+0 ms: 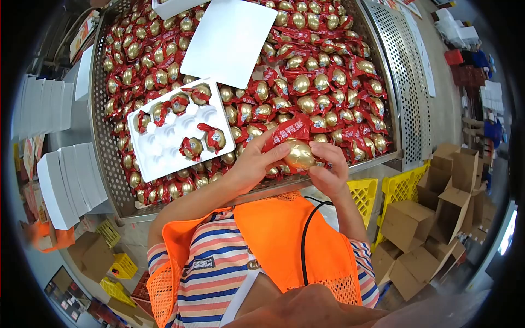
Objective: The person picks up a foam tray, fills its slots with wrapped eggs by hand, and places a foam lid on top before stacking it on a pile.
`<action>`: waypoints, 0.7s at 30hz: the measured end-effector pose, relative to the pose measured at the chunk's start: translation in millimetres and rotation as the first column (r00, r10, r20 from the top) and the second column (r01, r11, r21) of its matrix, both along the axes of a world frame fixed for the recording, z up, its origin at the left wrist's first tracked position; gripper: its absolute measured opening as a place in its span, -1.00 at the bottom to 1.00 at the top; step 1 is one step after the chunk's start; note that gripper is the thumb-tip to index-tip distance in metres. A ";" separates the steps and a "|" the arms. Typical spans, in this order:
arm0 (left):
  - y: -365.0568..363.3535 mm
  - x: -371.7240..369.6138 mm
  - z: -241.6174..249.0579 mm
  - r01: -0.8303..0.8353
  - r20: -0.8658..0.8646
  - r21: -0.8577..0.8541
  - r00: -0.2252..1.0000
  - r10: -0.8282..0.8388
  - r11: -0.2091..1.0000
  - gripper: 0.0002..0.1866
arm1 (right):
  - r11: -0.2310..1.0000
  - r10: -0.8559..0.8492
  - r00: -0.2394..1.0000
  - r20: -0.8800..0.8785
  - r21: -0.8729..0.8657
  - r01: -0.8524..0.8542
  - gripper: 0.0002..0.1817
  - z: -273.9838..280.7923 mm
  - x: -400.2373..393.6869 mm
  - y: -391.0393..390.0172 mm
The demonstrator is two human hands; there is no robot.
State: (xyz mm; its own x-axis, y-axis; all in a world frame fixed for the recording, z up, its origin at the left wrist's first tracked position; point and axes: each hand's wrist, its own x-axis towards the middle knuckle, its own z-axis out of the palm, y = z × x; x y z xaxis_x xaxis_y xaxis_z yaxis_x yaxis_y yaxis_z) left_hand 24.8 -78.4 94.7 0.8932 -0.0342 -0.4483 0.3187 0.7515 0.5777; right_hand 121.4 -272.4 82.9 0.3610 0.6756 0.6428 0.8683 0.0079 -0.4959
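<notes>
A gold-wrapped egg [299, 155] with red twisted ends and pale lettering is held between my two hands over the near side of a metal bin. My left hand [252, 166] pinches its red wrapper and left side with thumb and fingers. On the other side, my right hand [331, 165] closes its thumb and fingertips on the gold part. Left of my hands, a white moulded tray [169, 136] rests tilted on the heap of similar wrapped eggs [322, 82]. Several wrapped eggs sit in its far row and near-right cups; other cups are bare.
A white flat sheet [228, 42] lies on the eggs beyond the tray. The bin's perforated metal rim [395, 71] surrounds the heap. Stacked white boxes [71, 183] stand at left; yellow crates [402, 188] and open cardboard boxes [407, 224] are at right.
</notes>
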 end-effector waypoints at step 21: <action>-5.1 46.3 -63.8 -0.129 0.097 0.992 0.824 -0.558 -0.018 -0.51 | 0.902 -0.020 0.188 -0.982 0.064 0.427 -0.65 -4.6 11.6 -32.7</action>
State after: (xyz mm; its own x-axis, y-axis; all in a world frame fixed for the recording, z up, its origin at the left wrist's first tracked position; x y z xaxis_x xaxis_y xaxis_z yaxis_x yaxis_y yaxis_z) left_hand 71.2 -83.5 30.9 0.9878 -0.1263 0.0913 -0.1528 -0.6707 0.7258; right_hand 132.9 -305.2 78.3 0.9251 0.3250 -0.1966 -0.2716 0.2041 -0.9405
